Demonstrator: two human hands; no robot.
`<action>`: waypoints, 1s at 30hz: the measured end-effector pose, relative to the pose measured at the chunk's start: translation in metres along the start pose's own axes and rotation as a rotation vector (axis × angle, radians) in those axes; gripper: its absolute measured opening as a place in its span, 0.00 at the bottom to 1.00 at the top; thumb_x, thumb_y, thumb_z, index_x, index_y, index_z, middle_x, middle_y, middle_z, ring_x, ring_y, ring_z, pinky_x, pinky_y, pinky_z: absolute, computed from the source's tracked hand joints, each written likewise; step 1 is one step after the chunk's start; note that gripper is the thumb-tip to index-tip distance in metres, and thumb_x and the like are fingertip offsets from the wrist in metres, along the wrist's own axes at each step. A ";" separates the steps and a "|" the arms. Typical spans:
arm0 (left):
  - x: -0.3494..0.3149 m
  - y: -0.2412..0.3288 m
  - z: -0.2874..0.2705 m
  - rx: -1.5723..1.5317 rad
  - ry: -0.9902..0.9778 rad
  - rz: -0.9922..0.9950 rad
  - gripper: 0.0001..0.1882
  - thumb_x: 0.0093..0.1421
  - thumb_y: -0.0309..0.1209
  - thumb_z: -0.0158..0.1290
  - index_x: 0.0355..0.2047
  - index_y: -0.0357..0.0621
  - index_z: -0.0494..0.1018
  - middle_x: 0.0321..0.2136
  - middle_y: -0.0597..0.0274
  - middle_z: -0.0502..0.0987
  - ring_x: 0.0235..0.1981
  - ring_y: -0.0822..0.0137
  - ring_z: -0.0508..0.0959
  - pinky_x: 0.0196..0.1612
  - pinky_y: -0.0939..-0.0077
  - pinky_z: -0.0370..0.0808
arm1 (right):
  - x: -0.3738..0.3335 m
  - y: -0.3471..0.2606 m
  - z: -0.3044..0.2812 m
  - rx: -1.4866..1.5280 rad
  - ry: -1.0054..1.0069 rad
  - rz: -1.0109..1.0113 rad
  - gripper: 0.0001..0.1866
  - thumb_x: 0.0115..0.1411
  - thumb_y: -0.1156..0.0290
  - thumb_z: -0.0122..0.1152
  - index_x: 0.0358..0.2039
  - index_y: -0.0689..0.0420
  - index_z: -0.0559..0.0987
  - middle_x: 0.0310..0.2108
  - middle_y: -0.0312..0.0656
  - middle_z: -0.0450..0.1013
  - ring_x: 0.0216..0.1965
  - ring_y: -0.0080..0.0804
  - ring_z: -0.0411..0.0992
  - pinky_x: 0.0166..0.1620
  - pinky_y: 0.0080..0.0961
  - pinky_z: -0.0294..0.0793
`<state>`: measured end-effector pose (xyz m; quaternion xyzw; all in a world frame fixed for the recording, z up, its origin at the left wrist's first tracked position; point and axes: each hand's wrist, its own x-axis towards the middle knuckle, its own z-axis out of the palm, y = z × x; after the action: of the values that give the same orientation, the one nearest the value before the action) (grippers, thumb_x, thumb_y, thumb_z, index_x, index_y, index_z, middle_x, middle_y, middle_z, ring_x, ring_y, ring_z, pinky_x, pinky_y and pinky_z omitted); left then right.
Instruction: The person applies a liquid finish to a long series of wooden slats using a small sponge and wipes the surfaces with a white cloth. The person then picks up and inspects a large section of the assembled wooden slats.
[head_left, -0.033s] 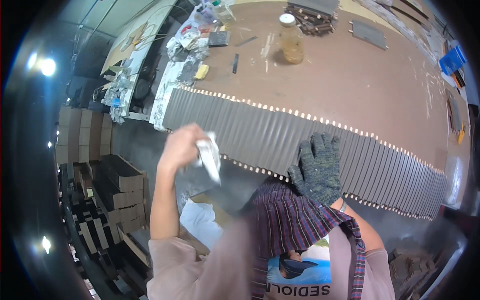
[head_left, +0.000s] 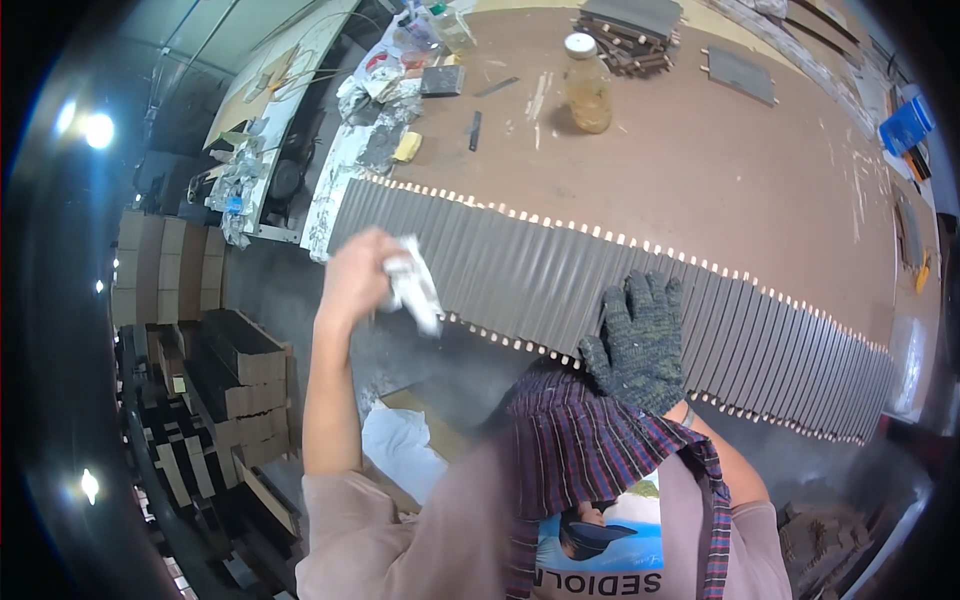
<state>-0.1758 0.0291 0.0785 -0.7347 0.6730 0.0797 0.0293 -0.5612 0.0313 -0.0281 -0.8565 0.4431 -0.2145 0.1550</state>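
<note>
A long row of narrow dark-grey slats (head_left: pixel 500 270) with pale peg-like ends lies side by side along the near edge of the brown table. My bare left hand (head_left: pixel 358 275) is closed around a crumpled white cloth (head_left: pixel 412 285), slightly blurred, at the near edge of the row's left part. Whether the cloth touches the slats I cannot tell. In a dark knitted glove, my right hand (head_left: pixel 640 340) rests flat on the slats right of the middle, fingers stretched out and thumb spread.
On the brown table (head_left: pixel 690 150) stand a white-lidded jar (head_left: pixel 588 95) of yellowish liquid and a pile of grey pieces (head_left: pixel 635 35). A yellow block (head_left: pixel 407 147) and crumpled plastic (head_left: pixel 375 95) lie at the far left. Stacked boards (head_left: pixel 235 365) stand left, below table height.
My left hand has shifted slightly up and to the left with the white cloth. The gloved right hand stays in place on the slats.
</note>
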 end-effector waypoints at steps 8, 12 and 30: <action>0.009 -0.076 0.050 0.223 0.104 -0.233 0.16 0.54 0.23 0.57 0.40 0.54 0.86 0.41 0.59 0.82 0.42 0.49 0.81 0.47 0.56 0.78 | 0.001 -0.003 -0.003 0.001 0.010 -0.008 0.35 0.57 0.56 0.66 0.58 0.69 0.73 0.62 0.69 0.63 0.67 0.73 0.57 0.71 0.74 0.44; -0.013 -0.077 0.012 0.263 -0.002 -0.095 0.11 0.53 0.25 0.60 0.35 0.55 0.87 0.37 0.60 0.83 0.40 0.49 0.82 0.44 0.55 0.78 | -0.001 0.002 0.000 -0.031 0.045 -0.012 0.36 0.56 0.56 0.65 0.58 0.70 0.72 0.61 0.69 0.63 0.66 0.74 0.58 0.71 0.75 0.45; 0.046 -0.016 0.023 0.065 0.368 0.110 0.17 0.53 0.22 0.54 0.37 0.55 0.88 0.47 0.69 0.83 0.45 0.58 0.80 0.49 0.61 0.76 | -0.001 -0.004 -0.003 -0.030 0.030 -0.030 0.34 0.58 0.56 0.65 0.58 0.69 0.72 0.62 0.69 0.62 0.67 0.74 0.56 0.72 0.73 0.43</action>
<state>-0.1580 -0.0112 0.0480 -0.6977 0.7083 -0.0765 -0.0749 -0.5602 0.0342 -0.0238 -0.8619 0.4357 -0.2232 0.1323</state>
